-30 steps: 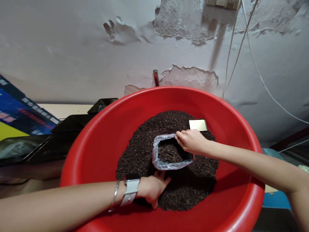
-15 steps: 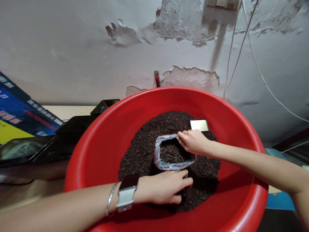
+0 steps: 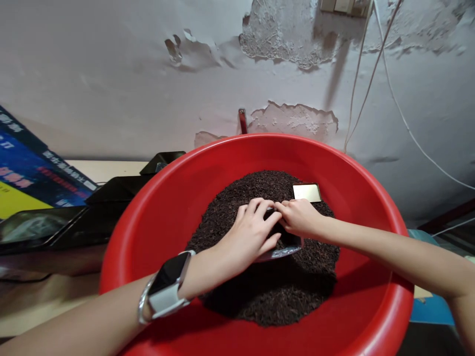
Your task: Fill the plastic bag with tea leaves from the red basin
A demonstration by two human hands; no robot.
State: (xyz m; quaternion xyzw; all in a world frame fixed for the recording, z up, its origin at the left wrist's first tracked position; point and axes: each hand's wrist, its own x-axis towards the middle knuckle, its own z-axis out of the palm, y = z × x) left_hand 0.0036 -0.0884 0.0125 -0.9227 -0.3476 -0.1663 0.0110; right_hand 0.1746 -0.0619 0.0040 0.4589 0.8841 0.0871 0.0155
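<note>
A wide red plastic basin [image 3: 124, 232] holds a heap of dark loose leaves [image 3: 270, 301] that look like tea. Among them stands a small container lined with a clear plastic bag [image 3: 284, 252], with more leaves inside. My left hand [image 3: 248, 232], wearing a watch, arches over the container's mouth with its fingers spread and hides most of it. At the far right corner of the liner's rim, the fingers of my right hand [image 3: 301, 216] are closed on the edge. A gold rectangular tin piece [image 3: 307, 192] rests on the leaves behind my right hand.
Left of the basin are black trays [image 3: 40, 227] and a blue printed box [image 3: 40, 168]. Behind it rises a peeling wall [image 3: 122, 89] with hanging cables [image 3: 395, 94]. A blue surface [image 3: 432, 309] shows at the right.
My left hand has risen from the leaves in front of the container to above its mouth, and its fingers have spread. My right hand keeps its place on the rim.
</note>
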